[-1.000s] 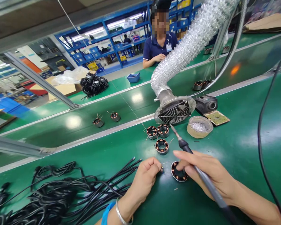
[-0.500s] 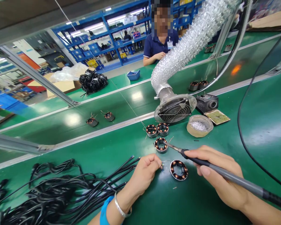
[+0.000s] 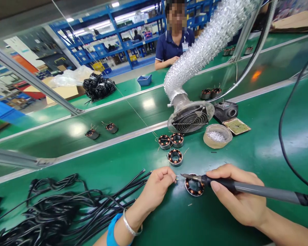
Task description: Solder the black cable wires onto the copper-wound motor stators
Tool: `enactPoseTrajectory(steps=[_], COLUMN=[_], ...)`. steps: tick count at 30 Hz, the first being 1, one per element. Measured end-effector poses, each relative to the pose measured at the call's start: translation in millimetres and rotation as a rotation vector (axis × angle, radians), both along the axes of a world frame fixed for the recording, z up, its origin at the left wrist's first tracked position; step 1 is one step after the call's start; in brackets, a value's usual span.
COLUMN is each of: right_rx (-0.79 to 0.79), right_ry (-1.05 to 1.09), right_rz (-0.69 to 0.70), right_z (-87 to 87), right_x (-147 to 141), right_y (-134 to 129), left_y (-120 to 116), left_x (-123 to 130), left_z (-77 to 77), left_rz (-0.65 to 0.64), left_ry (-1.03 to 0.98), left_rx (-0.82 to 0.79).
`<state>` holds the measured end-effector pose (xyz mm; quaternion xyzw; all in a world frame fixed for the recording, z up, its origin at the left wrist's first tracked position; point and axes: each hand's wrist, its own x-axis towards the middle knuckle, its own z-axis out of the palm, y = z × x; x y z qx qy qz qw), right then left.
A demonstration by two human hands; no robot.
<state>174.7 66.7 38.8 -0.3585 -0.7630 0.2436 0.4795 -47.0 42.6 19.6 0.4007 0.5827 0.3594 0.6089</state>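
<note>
My right hand (image 3: 237,194) is closed on a soldering iron (image 3: 261,192), its tip pointing left, over a copper-wound ring (image 3: 194,191) and near my left fingertips. My left hand (image 3: 159,186) pinches thin wire ends (image 3: 177,177) just left of that ring; how the wires run inside the fingers is hidden. Behind the ring, another wound ring (image 3: 175,157) stands on the green table, with two more (image 3: 164,141) (image 3: 177,139) side by side farther back.
Black cables (image 3: 66,212) cover the left. A fan hood (image 3: 192,119) on a silver duct, a round tub (image 3: 217,136) and a dark stand (image 3: 226,111) are behind. Two wound rings sit on the belt (image 3: 130,109). A person (image 3: 174,44) is across it.
The iron and my right hand have shifted, bringing the tip down from the rear ring to beside my left fingertips. The two rings on the belt have moved left.
</note>
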Motion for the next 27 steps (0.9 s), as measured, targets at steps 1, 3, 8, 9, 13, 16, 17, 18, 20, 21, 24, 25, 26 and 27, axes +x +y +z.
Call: enactPoseTrajectory(steps=[1, 3, 8, 9, 13, 16, 17, 18, 20, 21, 24, 25, 26, 27], right_rx=[-0.004, -0.014, -0.031, -0.031, -0.021, -0.002, 0.007, 0.015, 0.03, 0.042, 0.092, 0.113, 0.133, 0.145], right_ry=[0.0, 0.004, 0.015, 0.017, 0.011, -0.008, -0.004, 0.007, 0.029, 0.035, 0.029, 0.032, 0.038, 0.039], right_rz=[0.003, 0.008, 0.02, 0.023, 0.039, 0.052, 0.052, 0.048, 0.051, 0.062, 0.104, 0.117, 0.128, 0.138], right_z=[-0.6, -2.8, -9.3, -9.8, -8.0, -4.1, -2.8, -1.6, 0.5, 1.4, 3.3, 3.7, 4.0, 4.3], right_x=[0, -1, -1, -1, -3, -5, -6, -7, -9, -9, -12, -12, -12, -12], right_y=[0, -1, -2, -2, -2, -3, -3, -4, -5, -6, -7, -7, -7, -7], left_y=[0, 1, 0, 0, 1, 1, 1, 1, 1, 1, 1, 1, 1, 1], left_x=[0, 1, 1, 1, 1, 0, 0, 0, 0, 0, 0, 0, 0, 1], left_z=[0.5, 1.7, 2.8, 2.5, 0.8, -0.5, -0.9, -1.2, -1.5, -1.6, -1.0, -0.7, -0.4, -0.1], left_rz=[0.004, 0.01, 0.011, 0.01, 0.001, -0.009, -0.011, -0.01, -0.01, -0.011, -0.011, -0.01, -0.01, -0.011], left_ry=[-0.001, -0.004, -0.01, -0.01, -0.01, -0.005, -0.003, -0.003, -0.005, -0.008, -0.015, -0.014, -0.012, -0.008], left_rx=[-0.002, -0.008, -0.016, -0.017, -0.018, -0.016, -0.016, -0.015, -0.016, -0.017, -0.023, -0.025, -0.025, -0.024])
